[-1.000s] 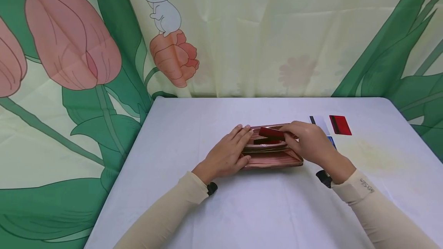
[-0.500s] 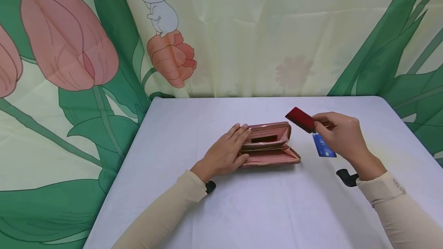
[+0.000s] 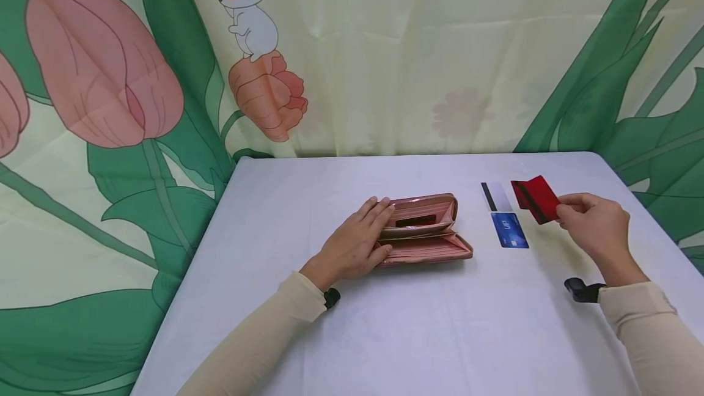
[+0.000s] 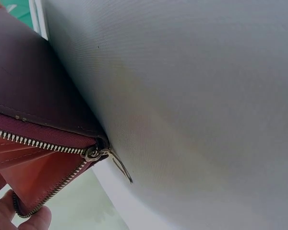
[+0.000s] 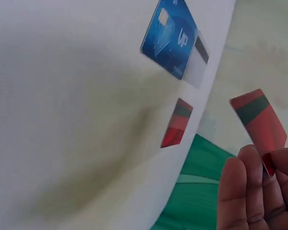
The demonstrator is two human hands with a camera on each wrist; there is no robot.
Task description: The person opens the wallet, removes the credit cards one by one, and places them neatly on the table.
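A pink zip wallet (image 3: 426,260) lies unzipped on the table, its pink compartments spread and a dark red card (image 3: 416,220) showing in the rear one. My left hand (image 3: 354,240) holds the wallet's left end, fingers over the back part and thumb at the front; in the left wrist view, fingertips (image 4: 38,219) meet its zip edge. My right hand (image 3: 594,225) pinches a red card with a dark stripe (image 3: 541,197) by one corner. That card overlaps another red card (image 5: 175,129) in the head view; the right wrist view shows the second one flat on the table.
A blue bank card (image 3: 509,230) and a white card with a black stripe (image 3: 497,197) lie right of the wallet. The white-covered table (image 3: 385,335) ends at a floral curtain (image 3: 374,78) behind. A zip pull (image 4: 117,165) hangs from the wallet's end.
My right hand has drawn the red card out of the wallet's rear compartment and carried it right, over the cards on the table. My left hand has stayed on the wallet.
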